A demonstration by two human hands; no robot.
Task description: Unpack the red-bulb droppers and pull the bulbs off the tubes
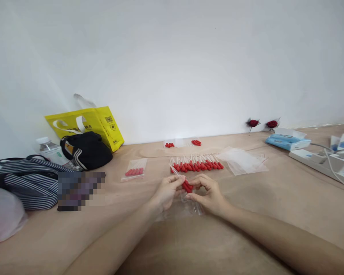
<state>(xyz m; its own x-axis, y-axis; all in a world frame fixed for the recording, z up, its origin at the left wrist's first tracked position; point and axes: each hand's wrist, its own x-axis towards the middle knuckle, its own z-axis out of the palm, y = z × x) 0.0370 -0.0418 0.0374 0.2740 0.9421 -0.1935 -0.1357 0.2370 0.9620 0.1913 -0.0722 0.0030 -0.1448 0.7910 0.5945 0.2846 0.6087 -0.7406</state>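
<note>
Left hand (167, 192): fingers closed round the clear stems of a bundle of red-capped droppers (187, 186).
Right hand (208, 194): fingers curled, tips pinched on the red ends of the same bundle.
Bundle: held just above the worktop (246, 229), over a clear bag (193, 208) (crumpled, lying between the wrists).
Row of droppers (197, 165): laid side by side just beyond the hands.
Filled packet (134, 171): left of the row.
Empty bags (240, 160): right of the row.
Yellow bag (100, 124), black bag (87, 151), striped bag (28, 179): far left, near the wall.
</note>
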